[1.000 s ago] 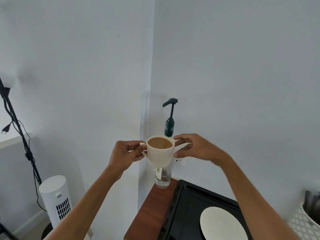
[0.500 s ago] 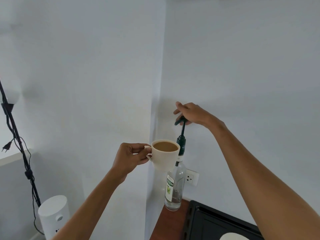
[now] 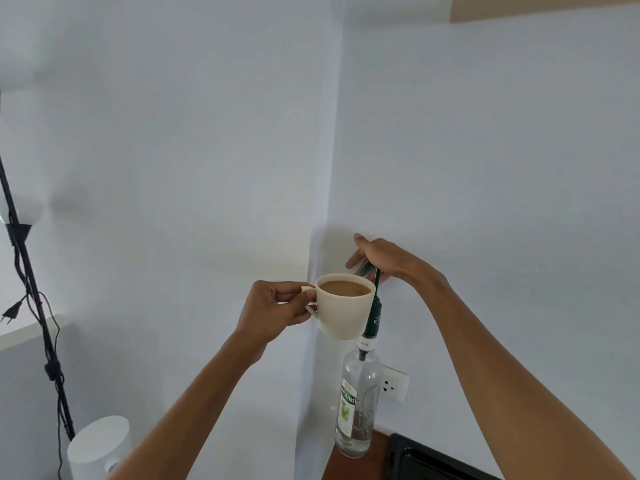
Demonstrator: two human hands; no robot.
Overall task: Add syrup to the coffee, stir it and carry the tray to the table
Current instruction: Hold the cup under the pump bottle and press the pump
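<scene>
A cream cup [image 3: 343, 315] full of light brown coffee is held in the air by its handle in my left hand [image 3: 275, 311]. Right behind it stands a clear glass syrup bottle [image 3: 356, 403] with a green label and a dark green pump [image 3: 373, 313]. My right hand [image 3: 381, 259] rests palm down on the pump head, fingers spread over it, hiding the spout. The cup's rim sits just under that hand, touching or nearly touching the pump stem. The bottle stands on a brown wooden counter [image 3: 341, 465].
A black tray [image 3: 426, 460] edge shows at the bottom right beside the bottle. A white wall socket [image 3: 393, 388] sits behind the bottle. At the left are a black stand with cables [image 3: 31, 306] and a white round appliance [image 3: 98, 448]. White walls meet in a corner behind the cup.
My right hand left the cup and went up onto the pump head, where it now lies flatter. My left hand has brought the cup closer under the pump. The view tilted upward.
</scene>
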